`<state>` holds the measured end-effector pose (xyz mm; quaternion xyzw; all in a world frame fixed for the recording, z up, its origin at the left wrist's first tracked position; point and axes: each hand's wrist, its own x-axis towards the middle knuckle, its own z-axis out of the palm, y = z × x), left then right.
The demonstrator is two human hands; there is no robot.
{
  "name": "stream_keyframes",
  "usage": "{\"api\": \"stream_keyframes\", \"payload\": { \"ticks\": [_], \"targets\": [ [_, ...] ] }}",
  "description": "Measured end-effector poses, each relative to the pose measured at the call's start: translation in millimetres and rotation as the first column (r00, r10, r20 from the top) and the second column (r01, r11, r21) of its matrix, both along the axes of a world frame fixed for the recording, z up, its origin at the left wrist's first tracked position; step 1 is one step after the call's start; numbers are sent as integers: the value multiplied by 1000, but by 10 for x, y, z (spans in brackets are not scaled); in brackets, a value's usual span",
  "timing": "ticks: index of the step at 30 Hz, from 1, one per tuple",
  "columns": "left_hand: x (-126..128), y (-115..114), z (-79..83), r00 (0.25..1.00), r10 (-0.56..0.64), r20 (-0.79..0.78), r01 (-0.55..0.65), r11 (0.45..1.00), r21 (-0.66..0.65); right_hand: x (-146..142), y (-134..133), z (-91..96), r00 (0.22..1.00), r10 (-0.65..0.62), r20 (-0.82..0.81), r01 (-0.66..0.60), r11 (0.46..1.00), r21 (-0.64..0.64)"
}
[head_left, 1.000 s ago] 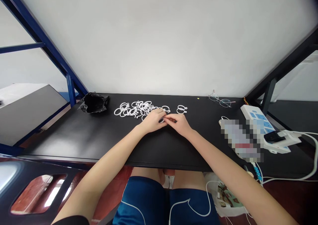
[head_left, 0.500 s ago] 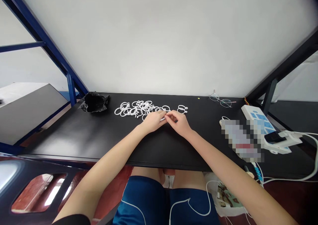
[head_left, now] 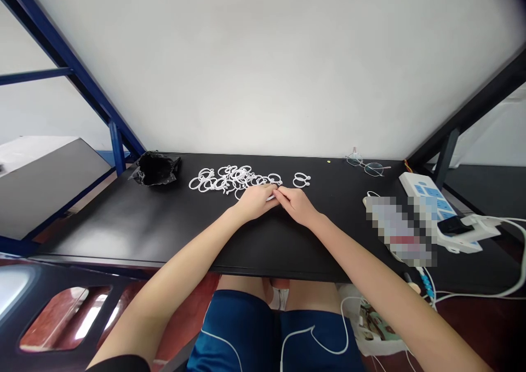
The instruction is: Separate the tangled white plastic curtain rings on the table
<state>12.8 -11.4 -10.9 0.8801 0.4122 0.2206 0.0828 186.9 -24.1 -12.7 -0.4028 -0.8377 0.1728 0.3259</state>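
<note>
My left hand (head_left: 257, 201) and my right hand (head_left: 296, 203) meet fingertip to fingertip above the black desk, both closed. Between their fingers shows a bit of a white ring (head_left: 270, 198), like the ones lying around; most of it is covered by the fingers. Just beyond my left hand spreads a pile of white plastic rings (head_left: 230, 178) with small knobs on them. Two more white rings (head_left: 301, 180) lie apart from the pile, a little beyond my right hand.
A crumpled black plastic bag (head_left: 156, 169) stands open at the desk's left. Eyeglasses (head_left: 365, 165) lie at the back right. A blurred-out phone (head_left: 396, 229) and a white power strip (head_left: 427, 194) with plugs and cables occupy the right side. Blue metal frame posts (head_left: 117, 147) rise at the left.
The fingers of my right hand have straightened and pressed closer against those of my left hand, closing the gap between thumb and forefinger. The rings on the desk stay put.
</note>
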Motion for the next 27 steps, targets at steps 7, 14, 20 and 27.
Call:
{"api": "stream_keyframes", "payload": {
  "ticks": [7, 14, 20, 27],
  "targets": [
    [39, -42, 27, 998, 57, 2, -57, 998, -9, 21, 23, -2, 990, -35, 138, 21, 995, 101],
    [53, -54, 37, 998, 70, 4, -70, 997, -29, -9, 8, -4, 987, -26, 160, -10, 975, 220],
    [49, -54, 37, 998, 53, 22, -52, 997, -50, -23, 2, -21, 992, -19, 125, -9, 975, 222],
    [48, -46, 21, 998, 53, 21, -52, 999, -10, -44, -1, -16, 994, -9, 109, -18, 970, 243]
  ]
}}
